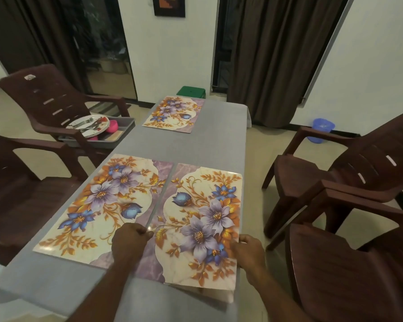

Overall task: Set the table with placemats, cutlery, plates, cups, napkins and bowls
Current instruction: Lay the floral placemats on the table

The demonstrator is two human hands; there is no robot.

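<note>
Step in hand: placemats. Left hand [131,238] has fingers curled over the left edge of the near right placemat [203,219]; right hand [248,249] pinches its right edge near the table edge. This mat lies on the grey table [221,145], its long left side just beside, possibly touching, the near left placemat [100,205]. At its near right corner a second edge shows beneath it, so another mat may be stacked under; cannot tell for certain. A third placemat [173,113] lies at the far end, left side, well apart from the near pair. Far right of the table has no mat, so judgement: one place is unset. Plates [89,125] with cutlery on top and a pink cup [113,126] sit in a grey tray [116,133] on the brown chair [49,101] at left, untouched. Next move likely calls for squaring this mat with its neighbour, then, if a spare lies under it, carrying that one to the far right place without dragging the top mat askew.
</note>
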